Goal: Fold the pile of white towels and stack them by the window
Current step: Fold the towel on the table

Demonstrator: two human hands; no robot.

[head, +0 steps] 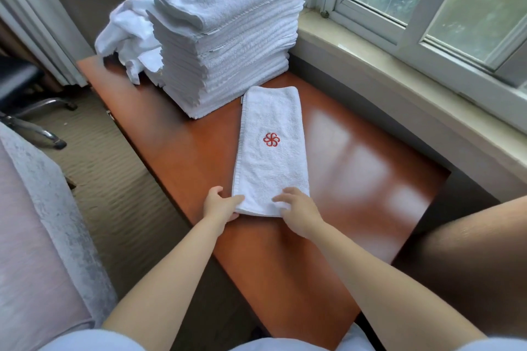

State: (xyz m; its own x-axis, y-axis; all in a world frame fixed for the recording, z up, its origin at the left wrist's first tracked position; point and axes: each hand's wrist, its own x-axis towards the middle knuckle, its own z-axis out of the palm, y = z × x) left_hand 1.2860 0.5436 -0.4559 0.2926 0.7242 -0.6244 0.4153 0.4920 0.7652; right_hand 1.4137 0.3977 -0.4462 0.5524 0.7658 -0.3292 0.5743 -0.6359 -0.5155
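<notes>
Head view: long folded towel [272, 151], red emblem [271, 139]

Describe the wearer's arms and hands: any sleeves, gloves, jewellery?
Both forearms are bare all the way up; no sleeves reach them in view. The left hand and right hand are ungloved, with no rings, watch or bands visible. At the bottom edge, a pale light-blue garment shows on the person.
</notes>
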